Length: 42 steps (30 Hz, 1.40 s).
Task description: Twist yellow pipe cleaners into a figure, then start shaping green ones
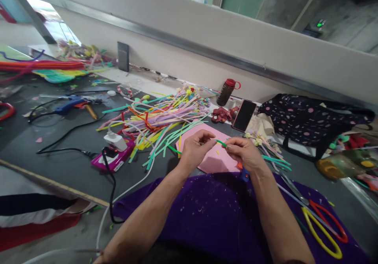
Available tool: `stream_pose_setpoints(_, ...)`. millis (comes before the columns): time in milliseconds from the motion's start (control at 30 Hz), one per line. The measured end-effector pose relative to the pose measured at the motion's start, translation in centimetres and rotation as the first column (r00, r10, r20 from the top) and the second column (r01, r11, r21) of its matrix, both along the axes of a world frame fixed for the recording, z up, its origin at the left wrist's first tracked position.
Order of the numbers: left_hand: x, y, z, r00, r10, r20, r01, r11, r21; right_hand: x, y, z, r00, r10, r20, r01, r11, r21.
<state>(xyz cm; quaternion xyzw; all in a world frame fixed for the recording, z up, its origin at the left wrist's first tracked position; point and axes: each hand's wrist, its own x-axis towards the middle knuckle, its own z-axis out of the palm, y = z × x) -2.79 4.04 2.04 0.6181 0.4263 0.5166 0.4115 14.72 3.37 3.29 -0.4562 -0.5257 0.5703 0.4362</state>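
Between my two hands stretches a green pipe cleaner (221, 142), bent in a slight arc. My left hand (198, 147) pinches it on one side, and a green length shows again beyond that hand at the left. On the other side the fingertips of my right hand (242, 152) are closed on it. Below both hands lies a pink sheet (217, 163) with small yellow scraps on it. Close by my right wrist is a small blue and orange object (245, 174), partly hidden. A purple cloth (206, 216) spreads over my lap.
Scissors (321, 220) with red and yellow handles rest at the right. Bundled pipe cleaners (159, 114) lie behind my left hand. A magenta power strip (113, 157), glue gun (69, 104), phone (244, 115), bottle (226, 92) and patterned bag (298, 118) stand around.
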Motion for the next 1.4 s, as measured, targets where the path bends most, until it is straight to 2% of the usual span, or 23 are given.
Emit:
stream_pose_setpoints(167,-0.2,0.0,0.3,0.995,-0.045,0.085,0.051,0.996,-0.069,-0.1,-0.1,-0.3,0.978,0.017,-0.208,-0.006,0.999,0.051)
stream_pose_setpoints(267,-0.6,0.1,0.6,0.991,-0.058,0.118,0.07,0.993,-0.093,0.0,-0.1,-0.4,0.964,0.017,-0.264,-0.001,0.998,0.058)
stream_pose_setpoints(400,-1.0,0.3,0.7,0.978,-0.035,0.206,0.059,0.992,-0.114,-0.8,-0.4,-0.4,0.977,0.109,-0.186,-0.108,0.994,0.019)
stream_pose_setpoints(500,-1.0,0.2,0.8,0.958,-0.059,0.281,0.099,0.986,-0.131,-1.7,-0.7,-0.4,0.971,0.177,-0.162,-0.17,0.984,0.057)
stream_pose_setpoints(633,-1.2,0.1,1.2,0.936,-0.118,0.333,0.18,0.97,-0.163,-2.5,-1.0,-0.6,0.961,0.197,-0.193,-0.18,0.978,0.104)
stream_pose_setpoints(733,-1.2,0.2,1.2,0.917,-0.109,0.383,0.186,0.968,-0.17,-2.7,-1.1,-0.9,0.959,0.212,-0.189,-0.189,0.973,0.132)
stream_pose_setpoints(833,-1.2,0.3,0.9,0.883,-0.097,0.459,0.203,0.961,-0.187,-3.1,-1.3,-1.1,0.962,0.251,-0.108,-0.231,0.959,0.163)
stream_pose_setpoints(900,-1.1,0.4,0.7,0.865,-0.093,0.492,0.221,0.953,-0.208,-3.3,-1.4,-1.1,0.967,0.254,0.025,-0.254,0.946,0.2)
stream_pose_setpoints(933,-1.1,0.4,0.6,0.867,-0.088,0.49,0.219,0.952,-0.216,-3.4,-1.4,-1.1,0.968,0.222,0.118,-0.245,0.937,0.248)
stream_pose_setpoints(1000,-1.0,0.5,0.5,0.887,-0.072,0.456,0.193,0.955,-0.224,-3.5,-1.5,-0.9,0.944,0.067,0.323,-0.202,0.891,0.407)
stream_pose_setpoints(1100,-1.1,0.5,0.7,0.905,-0.091,0.416,0.2,0.954,-0.226,-3.2,-1.5,-0.6,0.808,-0.231,0.541,-0.207,0.749,0.629)
stream_pose_setpoints(1167,-1.2,0.4,0.9,0.898,-0.147,0.414,0.259,0.938,-0.229,-3.0,-1.5,-0.4,0.7,-0.351,0.622,-0.25,0.695,0.674)
stream_pose_setpoints(1267,-1.3,0.3,0.9,0.896,-0.204,0.394,0.316,0.917,-0.244,-2.8,-1.6,-0.2,0.575,-0.44,0.69,-0.295,0.675,0.676)
stream_pose_setpoints(1333,-1.2,0.4,0.7,0.911,-0.184,0.369,0.289,0.923,-0.255,-2.8,-1.6,-0.3,0.536,-0.458,0.71,-0.314,0.672,0.671)
stream_pose_setpoints(1400,-1.0,0.4,0.5,0.929,-0.149,0.34,0.245,0.934,-0.259,-2.8,-1.6,-0.5,0.54,-0.464,0.703,-0.319,0.66,0.68)
